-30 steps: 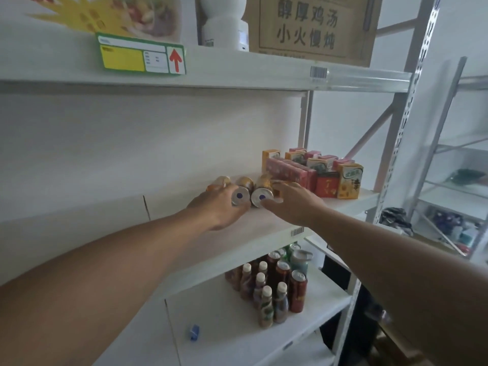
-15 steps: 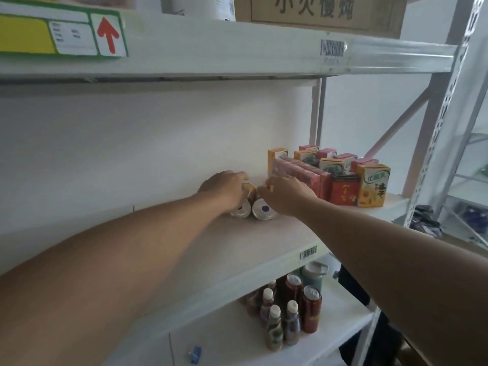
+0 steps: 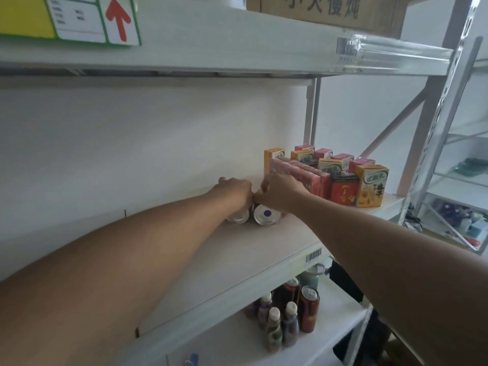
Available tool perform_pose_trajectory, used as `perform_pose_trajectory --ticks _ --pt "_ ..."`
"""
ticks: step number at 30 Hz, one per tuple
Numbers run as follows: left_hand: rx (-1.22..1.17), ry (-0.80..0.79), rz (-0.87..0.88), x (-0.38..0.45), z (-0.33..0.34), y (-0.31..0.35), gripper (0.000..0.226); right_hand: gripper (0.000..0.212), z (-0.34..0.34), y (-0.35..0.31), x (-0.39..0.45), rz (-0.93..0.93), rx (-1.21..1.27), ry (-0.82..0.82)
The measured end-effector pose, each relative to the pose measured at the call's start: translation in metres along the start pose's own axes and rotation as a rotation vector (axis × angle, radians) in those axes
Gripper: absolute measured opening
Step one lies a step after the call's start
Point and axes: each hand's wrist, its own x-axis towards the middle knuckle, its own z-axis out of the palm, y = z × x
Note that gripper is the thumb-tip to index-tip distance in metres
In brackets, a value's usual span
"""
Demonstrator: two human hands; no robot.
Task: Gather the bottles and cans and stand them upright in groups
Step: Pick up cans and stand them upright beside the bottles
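Observation:
Two cans lie on their sides on the middle shelf (image 3: 264,249), silver bottoms toward me. The right can (image 3: 266,214) shows a purple dot on its base. The left can (image 3: 238,217) is partly covered by my left hand (image 3: 233,190), which rests over it with fingers curled. My right hand (image 3: 280,191) reaches over the right can with fingers closed on something behind it, hidden from view. On the lower shelf stand several small bottles (image 3: 274,326) and red cans (image 3: 309,310) upright in a group.
Orange and pink drink cartons (image 3: 372,188) and a red carton (image 3: 343,191) fill the middle shelf's right end. The upper shelf (image 3: 237,46) hangs low above my hands, with a cardboard box (image 3: 330,11) on it. A metal upright (image 3: 433,128) bounds the right side.
Both hands have reached farther back over the lying cans and closed together. My view has moved closer to the shelf.

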Motion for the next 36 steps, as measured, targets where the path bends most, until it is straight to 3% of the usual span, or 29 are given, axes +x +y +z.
perform_pose_trajectory --ticks 4,11,15,18,25,30,36 --pt "0.02 0.022 0.043 -0.016 0.0 -0.002 0.025 0.045 -0.002 -0.003 -0.01 -0.008 -0.028 -0.025" --pt "-0.05 0.111 0.093 -0.067 -0.005 -0.007 0.024 0.055 -0.004 -0.006 -0.039 -0.057 -0.031 -0.052" --pt "-0.154 0.125 0.03 -0.098 -0.004 -0.007 0.012 0.056 -0.004 -0.005 -0.052 -0.134 -0.029 -0.021" --pt "-0.191 0.15 -0.028 -0.122 -0.004 -0.007 0.029 0.041 -0.003 -0.001 -0.056 -0.168 -0.036 -0.028" --pt "-0.235 0.084 -0.234 -0.169 -0.018 -0.012 0.053 0.033 -0.003 -0.002 -0.067 -0.186 0.105 -0.098" --pt "-0.187 -0.019 -0.312 -0.184 -0.02 -0.028 0.039 0.065 -0.005 -0.014 -0.072 -0.152 0.105 -0.234" --pt "-0.341 0.106 -0.359 -0.205 -0.018 -0.063 0.041 0.063 0.0 -0.047 -0.086 -0.073 0.17 -0.156"
